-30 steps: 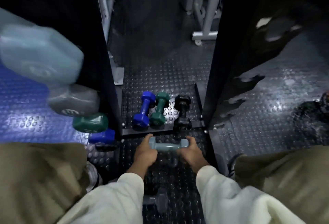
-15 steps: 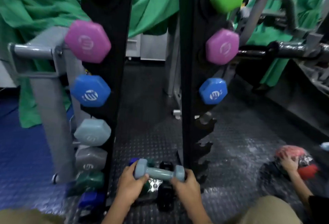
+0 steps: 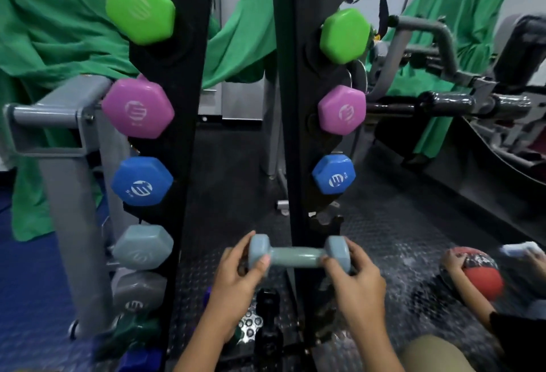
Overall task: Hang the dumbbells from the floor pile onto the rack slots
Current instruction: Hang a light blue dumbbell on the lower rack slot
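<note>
Dumbbell (image 3: 298,256), pale grey-blue, held level in front of the rack's right upright (image 3: 291,106), its long axis running left to right across the view. The left hand (image 3: 236,280) pinches the left head, thumb on its near face; the right hand (image 3: 353,280) curls its fingers round the right head, so both hands are clamped on the one weight, at equal nearness. On the right upright the green, pink and blue heads fill the upper slots, and the bare notched slot (image 3: 325,221) lies just above and behind the right head. A matching grey-blue head (image 3: 143,247) hangs at about that level on the left upright (image 3: 180,165). Judged from this, the coming move is a short lift up and away from the person, keeping the handle level. Dark dumbbells (image 3: 267,321) remain on the floor below.
</note>
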